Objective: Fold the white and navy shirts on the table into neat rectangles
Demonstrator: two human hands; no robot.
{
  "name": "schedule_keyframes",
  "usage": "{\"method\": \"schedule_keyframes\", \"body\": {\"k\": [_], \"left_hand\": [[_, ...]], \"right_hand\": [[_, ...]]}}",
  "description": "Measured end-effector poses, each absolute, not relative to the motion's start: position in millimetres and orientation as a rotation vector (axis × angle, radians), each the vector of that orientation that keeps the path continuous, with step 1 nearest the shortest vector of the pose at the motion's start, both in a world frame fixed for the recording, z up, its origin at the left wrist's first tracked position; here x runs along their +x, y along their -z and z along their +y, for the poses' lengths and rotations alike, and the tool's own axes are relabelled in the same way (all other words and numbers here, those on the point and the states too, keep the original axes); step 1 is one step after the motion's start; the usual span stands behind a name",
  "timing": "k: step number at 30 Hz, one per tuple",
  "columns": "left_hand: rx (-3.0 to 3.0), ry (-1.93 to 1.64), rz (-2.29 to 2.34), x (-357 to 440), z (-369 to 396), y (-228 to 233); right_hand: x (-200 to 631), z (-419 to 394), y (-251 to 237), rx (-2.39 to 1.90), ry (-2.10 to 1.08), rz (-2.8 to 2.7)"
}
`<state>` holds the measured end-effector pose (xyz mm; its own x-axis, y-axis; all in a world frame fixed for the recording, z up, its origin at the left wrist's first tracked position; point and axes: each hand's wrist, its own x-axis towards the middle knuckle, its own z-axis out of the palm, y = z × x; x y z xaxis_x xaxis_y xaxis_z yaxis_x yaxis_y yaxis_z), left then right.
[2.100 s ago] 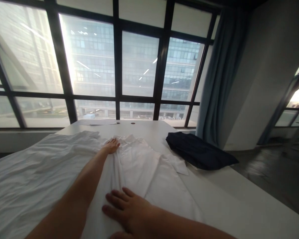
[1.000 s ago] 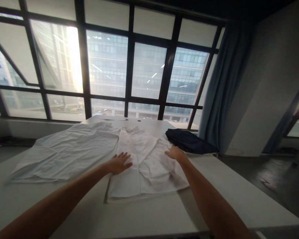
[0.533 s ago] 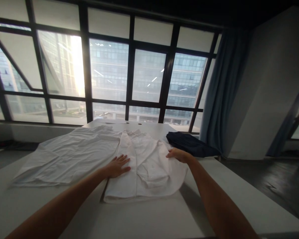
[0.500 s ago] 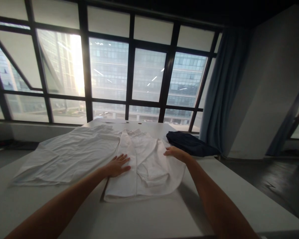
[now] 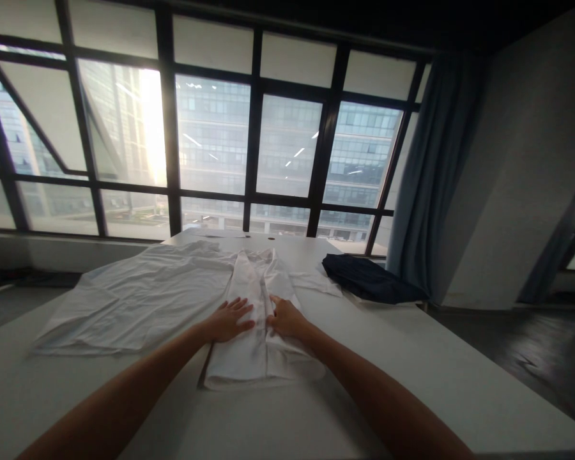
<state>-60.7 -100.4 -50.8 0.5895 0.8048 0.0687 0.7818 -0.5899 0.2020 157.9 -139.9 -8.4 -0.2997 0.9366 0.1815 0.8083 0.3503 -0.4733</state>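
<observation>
Hands (image 5: 230, 319) (image 5: 283, 317) flat, grips open, on folded white shirt (image 5: 259, 354); dark garment (image 5: 371, 280) lies apart

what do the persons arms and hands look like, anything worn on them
Both forearms are bare right down to the frame's lower edge, with no sleeve in view. The left hand and right hand wear no gloves, and no watch, bracelet or ring shows. The backlit view is too dim for finer detail.

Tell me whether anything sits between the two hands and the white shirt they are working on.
Nothing visible does. The left hand lies flat on the folded white shirt, and the right hand rests on it beside the left. The dark garment lies apart, farther right on the table.
</observation>
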Motion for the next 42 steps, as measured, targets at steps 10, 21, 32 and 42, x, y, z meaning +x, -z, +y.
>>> {"method": "schedule_keyframes", "body": {"k": [10,21,32,42], "left_hand": [[2.807,-0.419,1.235,-53,-117,36],[2.859,-0.460,1.021,-13,-149,8],[2.667,-0.568,1.138,57,-164,3],[2.831,-0.422,1.276,71,-188,1]], "right_hand": [[187,-154,-33,-1.344,-0.623,-2.621],[206,-194,-76,-1.530,-0.156,-2.669],[283,-171,-82,-2.185,-0.951,-1.996],[254,-178,-87,-1.677,-0.172,-2.643]]}}
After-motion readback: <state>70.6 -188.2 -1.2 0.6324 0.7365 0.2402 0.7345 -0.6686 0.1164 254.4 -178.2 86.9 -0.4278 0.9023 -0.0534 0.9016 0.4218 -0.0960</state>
